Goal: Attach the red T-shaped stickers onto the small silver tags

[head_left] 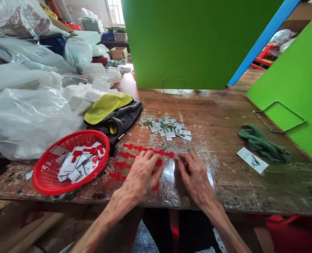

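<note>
Red pieces (pixel 119 164) lie in rows on the worktop (pixel 214 116).
The left hand (pixel 142 170) is spread over the rows, thumb apart from the fingers; the right hand (pixel 195 175), just beyond the right end of the top row, is curled, and whether it pinches anything cannot be told. A gap separates the two. A red basket (pixel 41 182) of cards (pixel 71 162) stands to the left; green-and-white cards (pixel 169 130) lie in a pile farther back.
</note>
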Action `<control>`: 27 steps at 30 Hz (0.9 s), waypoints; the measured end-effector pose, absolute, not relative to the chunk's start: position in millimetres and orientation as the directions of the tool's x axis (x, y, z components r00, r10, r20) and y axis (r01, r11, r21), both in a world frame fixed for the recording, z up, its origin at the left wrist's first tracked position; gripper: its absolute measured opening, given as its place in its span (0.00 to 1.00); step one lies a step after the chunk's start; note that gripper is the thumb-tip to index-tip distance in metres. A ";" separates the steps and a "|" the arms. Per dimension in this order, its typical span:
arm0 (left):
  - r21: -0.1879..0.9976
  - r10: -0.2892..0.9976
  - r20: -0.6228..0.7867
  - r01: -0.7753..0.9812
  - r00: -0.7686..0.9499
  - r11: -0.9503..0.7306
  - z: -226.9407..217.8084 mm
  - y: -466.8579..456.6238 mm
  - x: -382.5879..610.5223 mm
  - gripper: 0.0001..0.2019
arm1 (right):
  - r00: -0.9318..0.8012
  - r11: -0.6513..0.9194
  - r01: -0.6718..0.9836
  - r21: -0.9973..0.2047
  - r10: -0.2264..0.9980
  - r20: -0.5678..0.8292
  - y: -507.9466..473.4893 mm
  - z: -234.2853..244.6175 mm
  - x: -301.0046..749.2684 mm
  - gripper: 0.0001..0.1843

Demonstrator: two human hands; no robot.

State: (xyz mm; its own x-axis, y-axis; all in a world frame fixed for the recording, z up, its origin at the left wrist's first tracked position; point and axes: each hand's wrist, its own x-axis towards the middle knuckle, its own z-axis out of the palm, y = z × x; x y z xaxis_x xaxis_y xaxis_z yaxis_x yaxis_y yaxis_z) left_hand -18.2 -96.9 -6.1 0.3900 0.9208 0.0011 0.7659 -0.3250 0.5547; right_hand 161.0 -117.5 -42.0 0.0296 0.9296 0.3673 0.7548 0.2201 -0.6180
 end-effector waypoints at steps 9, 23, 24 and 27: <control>0.291 0.881 -0.198 0.883 0.431 -0.367 -2.4 -78.7 -3.5 0.26 | -0.022 0.247 0.791 -0.559 0.925 0.379 -87.3 -57.7 157.4 0.09; 0.341 0.892 -0.190 0.880 0.410 -0.332 1.9 -73.9 -1.0 0.23 | -0.007 0.246 0.827 -0.506 0.904 0.428 -81.0 -62.4 151.4 0.09; 0.352 0.902 -0.177 0.881 0.393 -0.315 4.9 -70.7 0.9 0.20 | -0.013 0.254 0.828 -0.499 0.900 0.437 -81.0 -62.5 150.8 0.09; 0.374 0.922 -0.139 0.881 0.361 -0.289 13.3 -54.1 8.1 0.16 | -0.039 0.284 0.835 -0.471 0.885 0.464 -83.0 -61.6 150.1 0.11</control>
